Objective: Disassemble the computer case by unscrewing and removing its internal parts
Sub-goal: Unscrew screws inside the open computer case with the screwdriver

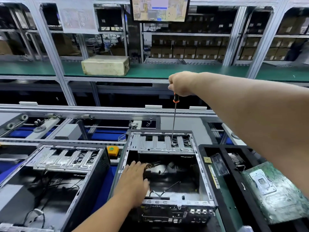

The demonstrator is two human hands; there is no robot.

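An open computer case [204, 174] lies in front of me, its inside mostly bare apart from loose cables. A silver drive cage [164, 144] spans its far end. My right hand [181, 83] is raised high and shut on the orange-and-black handle of a long screwdriver [173, 121]. The screwdriver's tip rests on the drive cage near its right side. My left hand [134, 180] reaches into the case at its left wall, fingers spread flat, next to a bundle of cables [150, 166]. It holds nothing that I can see.
A second open case [55, 178] lies to the left. A black divided tray [222, 164] to the right holds removed parts, with a green motherboard [274, 190] on it. A yellow button box [113, 150] sits between the cases. A beige box [106, 65] stands on the green shelf behind.
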